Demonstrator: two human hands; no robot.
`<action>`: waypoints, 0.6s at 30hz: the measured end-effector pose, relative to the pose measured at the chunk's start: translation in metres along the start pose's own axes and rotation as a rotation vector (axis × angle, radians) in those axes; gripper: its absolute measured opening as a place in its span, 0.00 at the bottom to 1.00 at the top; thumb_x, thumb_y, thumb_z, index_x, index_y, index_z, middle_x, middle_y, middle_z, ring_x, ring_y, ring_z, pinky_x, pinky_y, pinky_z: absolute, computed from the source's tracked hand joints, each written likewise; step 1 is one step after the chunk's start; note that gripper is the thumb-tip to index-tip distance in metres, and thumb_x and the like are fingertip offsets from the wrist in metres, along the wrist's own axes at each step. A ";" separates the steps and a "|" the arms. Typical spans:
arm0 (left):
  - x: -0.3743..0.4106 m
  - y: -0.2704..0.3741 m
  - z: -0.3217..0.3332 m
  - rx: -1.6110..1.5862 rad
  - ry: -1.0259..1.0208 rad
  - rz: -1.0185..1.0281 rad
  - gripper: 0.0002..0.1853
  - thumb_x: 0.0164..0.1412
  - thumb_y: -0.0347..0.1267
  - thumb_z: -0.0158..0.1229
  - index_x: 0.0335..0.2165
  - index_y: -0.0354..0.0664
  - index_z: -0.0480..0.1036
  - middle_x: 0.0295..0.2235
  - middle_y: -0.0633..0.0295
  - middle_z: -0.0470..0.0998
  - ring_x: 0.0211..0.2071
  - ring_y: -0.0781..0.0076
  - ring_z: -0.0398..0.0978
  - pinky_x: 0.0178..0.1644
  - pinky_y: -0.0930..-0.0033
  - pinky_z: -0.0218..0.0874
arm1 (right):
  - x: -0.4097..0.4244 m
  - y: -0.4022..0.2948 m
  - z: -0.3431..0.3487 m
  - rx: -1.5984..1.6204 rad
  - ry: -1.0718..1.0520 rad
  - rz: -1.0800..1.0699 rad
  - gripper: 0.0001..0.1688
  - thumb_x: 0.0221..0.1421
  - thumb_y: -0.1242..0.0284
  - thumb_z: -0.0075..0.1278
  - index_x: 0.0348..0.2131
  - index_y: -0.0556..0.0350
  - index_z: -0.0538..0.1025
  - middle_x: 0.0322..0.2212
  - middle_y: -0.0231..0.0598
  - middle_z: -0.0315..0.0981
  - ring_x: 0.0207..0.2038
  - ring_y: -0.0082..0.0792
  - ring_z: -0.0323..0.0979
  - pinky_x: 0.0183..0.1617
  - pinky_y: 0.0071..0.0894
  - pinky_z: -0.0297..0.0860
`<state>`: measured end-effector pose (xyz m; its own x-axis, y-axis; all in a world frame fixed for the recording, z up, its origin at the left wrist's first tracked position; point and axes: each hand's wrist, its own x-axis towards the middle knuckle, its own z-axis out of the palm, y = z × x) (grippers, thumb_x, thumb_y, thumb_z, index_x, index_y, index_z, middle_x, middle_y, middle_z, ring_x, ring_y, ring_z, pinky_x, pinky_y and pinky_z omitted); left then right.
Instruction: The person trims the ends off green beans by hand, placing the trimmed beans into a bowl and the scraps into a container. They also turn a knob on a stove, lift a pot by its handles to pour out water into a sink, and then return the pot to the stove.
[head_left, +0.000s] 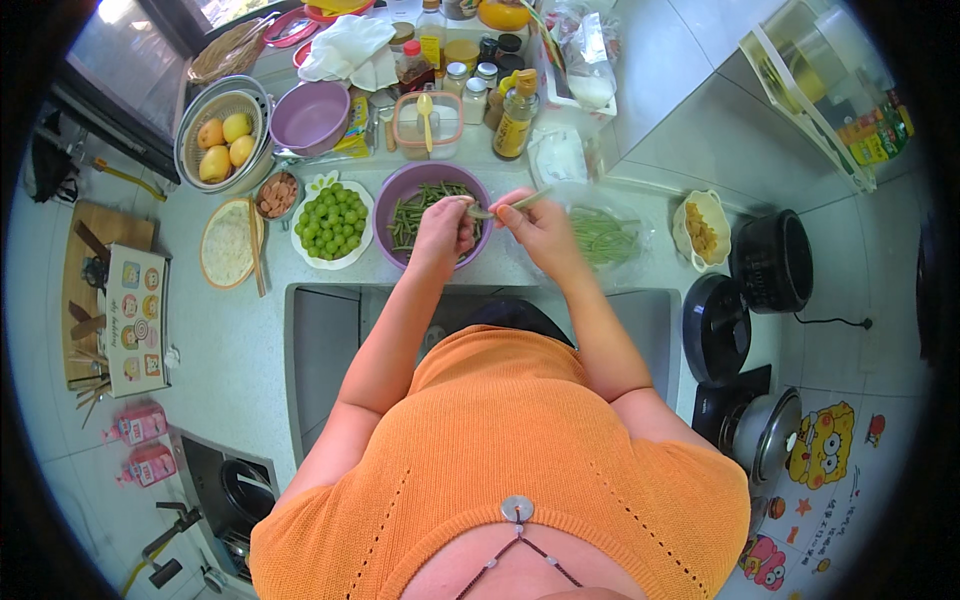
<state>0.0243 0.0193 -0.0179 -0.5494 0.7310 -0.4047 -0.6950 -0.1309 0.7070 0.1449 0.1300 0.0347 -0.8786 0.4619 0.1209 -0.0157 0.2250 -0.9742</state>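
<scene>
A purple plastic bowl holding short pieces of green beans stands on the counter in front of me. Over its right part is my left hand, its fingertips pinching one end of a green bean. My right hand, just beyond the bowl's right rim, grips the same bean between thumb and fingers; its far end points up to the right. Long whole green beans lie in a clear plastic bag to the right of my right hand, partly behind it.
Left of the bowl are a white dish of green grapes, a plate of white food with chopsticks, and a cup of sliced food. Bottles and jars line the back. At right stand a scalloped bowl and a black cooker pot.
</scene>
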 end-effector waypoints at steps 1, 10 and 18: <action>0.003 0.000 -0.003 -0.069 0.041 0.003 0.05 0.58 0.30 0.46 0.30 0.40 0.66 0.18 0.69 0.63 0.13 0.83 0.55 0.14 0.82 0.44 | 0.000 0.000 0.001 0.009 -0.012 -0.003 0.10 0.54 0.68 0.49 0.31 0.58 0.74 0.19 0.29 0.71 0.22 0.14 0.65 0.25 0.16 0.61; -0.013 0.015 0.001 0.081 -0.294 -0.174 0.07 0.58 0.31 0.48 0.36 0.42 0.68 0.21 0.66 0.69 0.20 0.78 0.67 0.22 0.78 0.59 | 0.011 0.009 -0.008 0.055 -0.001 0.081 0.10 0.53 0.70 0.50 0.33 0.59 0.72 0.25 0.29 0.71 0.28 0.17 0.66 0.32 0.17 0.62; -0.016 0.012 -0.001 0.285 -0.400 -0.066 0.08 0.59 0.35 0.50 0.34 0.42 0.68 0.20 0.67 0.68 0.17 0.82 0.63 0.18 0.82 0.52 | 0.017 0.014 -0.020 0.226 0.156 0.238 0.11 0.53 0.67 0.51 0.33 0.56 0.72 0.20 0.26 0.66 0.20 0.13 0.59 0.23 0.15 0.55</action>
<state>0.0245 0.0051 -0.0035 -0.2483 0.9386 -0.2394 -0.5369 0.0723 0.8406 0.1397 0.1582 0.0270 -0.7876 0.6074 -0.1034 0.0596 -0.0919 -0.9940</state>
